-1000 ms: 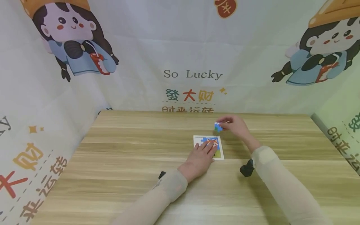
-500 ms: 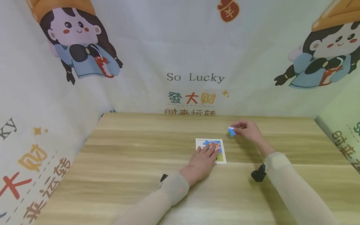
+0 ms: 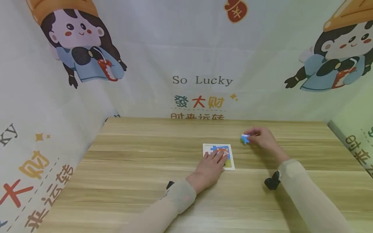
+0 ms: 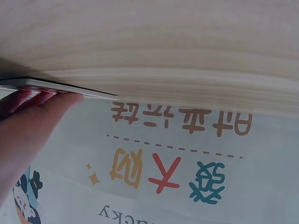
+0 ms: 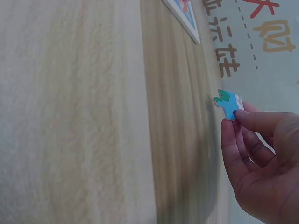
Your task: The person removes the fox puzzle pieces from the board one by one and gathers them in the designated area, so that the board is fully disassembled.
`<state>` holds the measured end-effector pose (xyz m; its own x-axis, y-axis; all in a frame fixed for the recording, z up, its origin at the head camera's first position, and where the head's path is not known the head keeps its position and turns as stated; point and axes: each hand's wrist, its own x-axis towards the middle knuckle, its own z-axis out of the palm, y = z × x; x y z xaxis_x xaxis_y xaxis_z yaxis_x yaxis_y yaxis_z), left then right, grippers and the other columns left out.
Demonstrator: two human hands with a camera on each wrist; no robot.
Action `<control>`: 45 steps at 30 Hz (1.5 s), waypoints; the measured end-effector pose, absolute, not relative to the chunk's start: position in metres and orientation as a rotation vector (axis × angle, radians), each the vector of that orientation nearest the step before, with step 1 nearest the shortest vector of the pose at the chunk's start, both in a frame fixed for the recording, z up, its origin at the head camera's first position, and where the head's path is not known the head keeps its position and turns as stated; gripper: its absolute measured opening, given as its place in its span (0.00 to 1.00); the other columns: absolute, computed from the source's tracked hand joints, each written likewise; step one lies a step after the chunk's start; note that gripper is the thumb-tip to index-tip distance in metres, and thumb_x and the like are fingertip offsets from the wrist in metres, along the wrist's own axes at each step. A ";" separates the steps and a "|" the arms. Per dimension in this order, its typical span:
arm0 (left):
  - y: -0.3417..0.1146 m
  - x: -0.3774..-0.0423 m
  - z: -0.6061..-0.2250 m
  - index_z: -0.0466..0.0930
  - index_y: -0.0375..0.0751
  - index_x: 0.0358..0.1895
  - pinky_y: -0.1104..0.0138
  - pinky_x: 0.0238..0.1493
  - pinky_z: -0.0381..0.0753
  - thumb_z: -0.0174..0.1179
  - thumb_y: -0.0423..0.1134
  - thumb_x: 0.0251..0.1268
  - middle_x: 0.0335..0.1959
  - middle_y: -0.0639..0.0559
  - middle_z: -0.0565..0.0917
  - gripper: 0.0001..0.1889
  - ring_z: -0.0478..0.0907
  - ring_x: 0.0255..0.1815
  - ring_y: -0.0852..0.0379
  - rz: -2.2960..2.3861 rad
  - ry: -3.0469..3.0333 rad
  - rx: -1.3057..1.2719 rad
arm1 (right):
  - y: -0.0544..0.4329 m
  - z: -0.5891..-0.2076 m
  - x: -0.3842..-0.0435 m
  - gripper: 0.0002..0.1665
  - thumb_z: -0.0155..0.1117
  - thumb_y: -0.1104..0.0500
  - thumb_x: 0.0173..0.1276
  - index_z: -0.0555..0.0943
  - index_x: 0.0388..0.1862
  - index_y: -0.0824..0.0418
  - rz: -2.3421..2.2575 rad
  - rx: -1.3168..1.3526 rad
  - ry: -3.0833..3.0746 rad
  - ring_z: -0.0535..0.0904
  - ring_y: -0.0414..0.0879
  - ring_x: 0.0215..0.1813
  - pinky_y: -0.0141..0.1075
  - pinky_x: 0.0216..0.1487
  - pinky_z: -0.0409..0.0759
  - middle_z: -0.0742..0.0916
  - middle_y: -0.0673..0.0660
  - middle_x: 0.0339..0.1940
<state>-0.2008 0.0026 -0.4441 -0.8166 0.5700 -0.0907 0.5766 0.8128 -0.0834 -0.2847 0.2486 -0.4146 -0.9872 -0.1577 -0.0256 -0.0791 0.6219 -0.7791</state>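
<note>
A small jigsaw puzzle with a white frame lies flat on the table and shows an orange fox on blue and green; its left part is bare white. My left hand rests on it with fingers stretched out, covering part of the fox. In the left wrist view, the fingertips of the left hand touch the thin board. To the right of the frame, my right hand pinches a blue, green and white puzzle piece between thumb and fingers. The right wrist view shows that piece held just above the table.
A wood-grain table extends around both hands. Behind it hangs a white cloth backdrop with cartoon figures and lettering. A black wrist device sits under the right sleeve, and another dark one shows beside the left sleeve.
My right hand has moved right and slightly nearer, carrying the puzzle piece away from the frame. The left hand has stayed on the puzzle. The head view has shifted slightly.
</note>
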 end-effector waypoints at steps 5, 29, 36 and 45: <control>0.003 -0.203 -0.443 0.55 0.54 0.80 0.56 0.78 0.62 0.43 0.51 0.80 0.81 0.56 0.57 0.29 0.55 0.82 0.54 -0.201 2.938 0.934 | 0.249 -0.418 -0.288 0.15 0.62 0.66 0.70 0.82 0.52 0.73 -1.243 -0.210 2.775 0.81 0.47 0.43 0.29 0.38 0.77 0.86 0.70 0.47; 0.004 -0.198 -0.445 0.58 0.53 0.78 0.57 0.76 0.64 0.45 0.51 0.79 0.80 0.56 0.60 0.28 0.57 0.81 0.54 -0.193 2.975 0.937 | 0.241 -0.430 -0.286 0.07 0.62 0.69 0.69 0.85 0.41 0.69 -1.089 -0.179 2.913 0.82 0.59 0.46 0.50 0.52 0.79 0.87 0.66 0.40; 0.008 -0.193 -0.450 0.60 0.53 0.77 0.56 0.75 0.66 0.46 0.50 0.79 0.79 0.56 0.61 0.27 0.58 0.80 0.54 -0.151 2.956 0.951 | 0.246 -0.434 -0.281 0.07 0.62 0.69 0.68 0.84 0.43 0.70 -1.080 -0.188 2.917 0.82 0.59 0.47 0.49 0.51 0.81 0.87 0.66 0.41; 0.009 -0.198 -0.445 0.59 0.54 0.78 0.57 0.76 0.64 0.45 0.50 0.79 0.80 0.57 0.61 0.27 0.58 0.80 0.54 -0.143 2.968 0.918 | 0.229 -0.426 -0.287 0.08 0.61 0.68 0.69 0.84 0.43 0.70 -1.137 -0.278 2.970 0.84 0.62 0.48 0.50 0.52 0.83 0.88 0.67 0.42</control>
<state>-0.1983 0.0092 -0.4446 -0.8253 0.5618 -0.0575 0.5647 0.8216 -0.0782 -0.2867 0.2292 -0.4261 -0.9835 -0.1438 0.1094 -0.1801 0.7314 -0.6578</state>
